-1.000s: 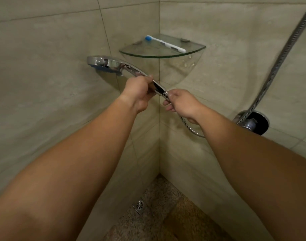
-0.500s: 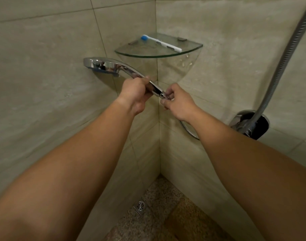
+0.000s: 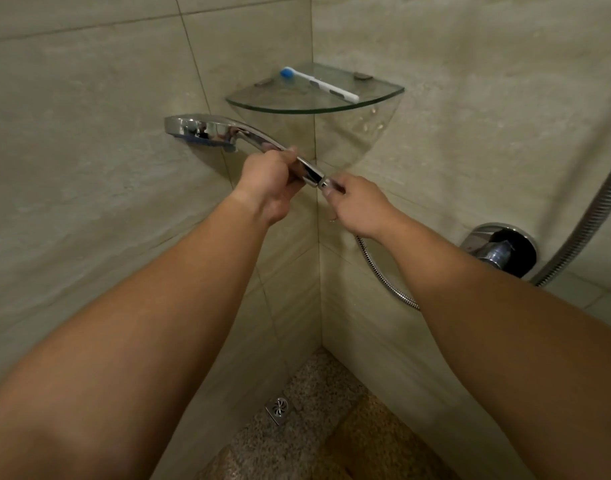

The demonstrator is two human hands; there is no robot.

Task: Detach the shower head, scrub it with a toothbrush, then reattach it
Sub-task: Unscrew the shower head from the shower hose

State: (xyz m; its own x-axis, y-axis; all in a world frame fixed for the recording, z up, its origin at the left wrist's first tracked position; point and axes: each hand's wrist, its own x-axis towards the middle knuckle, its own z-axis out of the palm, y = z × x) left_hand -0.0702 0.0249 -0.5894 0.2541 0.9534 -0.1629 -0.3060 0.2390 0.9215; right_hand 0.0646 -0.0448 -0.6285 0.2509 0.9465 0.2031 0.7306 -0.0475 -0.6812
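A: What lies nearest, taking the glass corner shelf point(image 3: 383, 98) as the marker?

B: Far below the shelf, the speckled floor point(image 3: 314, 403) with a small square metal drain point(image 3: 278, 409) close to the wall corner. Two bare forearms rise from the bottom edges toward the shelf.

A: And the hands?

B: Just below the shelf and a little left of it, the left hand point(image 3: 267, 187) is curled tight around the handle of the chrome shower head point(image 3: 207, 129). The right hand point(image 3: 357, 206), below the shelf's middle, has its thumb and fingers pinched closed on the metal connector at the handle's end, where the hose point(image 3: 383, 275) joins. The two hands sit just beside each other, not quite touching.

A: Where does the shower head itself point?

B: Its round face sits left of the shelf and slightly lower, near the left wall, blue nozzle side facing down. The handle slopes down to the right into the hands.

A: The hose?

B: It loops down from behind the right hand, passes behind the right forearm, and shows again climbing along the right edge. Well right of the shelf and lower, a round chrome wall fitting point(image 3: 501, 251) sits beside it.

A: The toothbrush?

B: The white toothbrush point(image 3: 323, 85) lies flat on the shelf, blue head toward the corner, handle angled toward the front rim.
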